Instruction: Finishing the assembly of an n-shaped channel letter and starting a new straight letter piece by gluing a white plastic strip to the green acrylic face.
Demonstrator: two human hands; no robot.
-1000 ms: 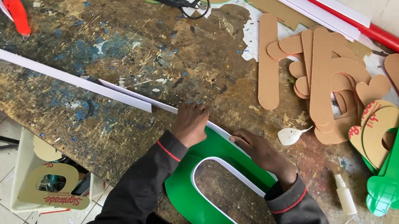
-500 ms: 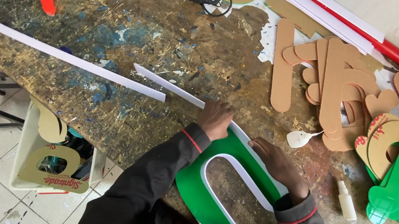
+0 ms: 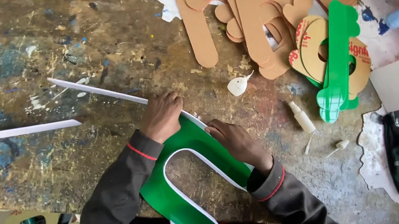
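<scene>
Green curved letter (image 3: 190, 184): flat on the near edge of the paint-stained counter (image 3: 39, 58), white rim along its inner curve. Left hand (image 3: 161, 115): closed over the letter's top bend, pressing a long white strip (image 3: 99, 92) against the edge. Right hand (image 3: 234, 141): fingers curled, gripping the letter's right side. Brown cardboard cutouts (image 3: 241, 7): heaped at the far right. Small glue bottle (image 3: 301, 117): lying near the right hand.
</scene>
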